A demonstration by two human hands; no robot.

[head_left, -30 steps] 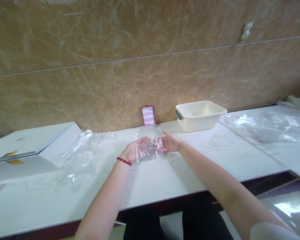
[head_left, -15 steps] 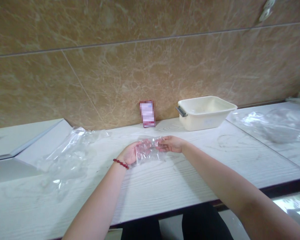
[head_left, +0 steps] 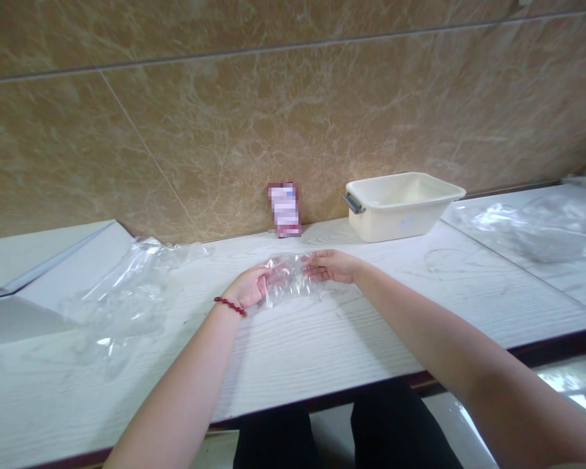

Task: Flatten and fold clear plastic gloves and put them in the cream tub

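A small clear plastic bag (head_left: pixel 290 283) is stretched between my two hands, just above the white wood-grain table (head_left: pixel 312 365). My left hand (head_left: pixel 251 285), with a red bead bracelet (head_left: pixel 230 306) at the wrist, grips the bag's left side, its fingertips partly seen through the film. My right hand (head_left: pixel 334 266) pinches the bag's upper right part between thumb and fingers. Nothing can be made out inside the bag. Just behind it, a blurred red-and-white card or phone (head_left: pixel 285 210) leans upright against the wall.
A cream plastic tub (head_left: pixel 395 221) with a grey handle stands at the back right. Crumpled clear plastic bags (head_left: pixel 131 299) lie at the left beside an open white box (head_left: pixel 43 312). More clear plastic (head_left: pixel 542 225) lies far right. Brown marbled tiles (head_left: pixel 224 130) rise behind the table.
The view has tipped slightly downward, so the scene sits higher up. Fewer of my left fingers now show behind the bag; both hands keep hold of it.
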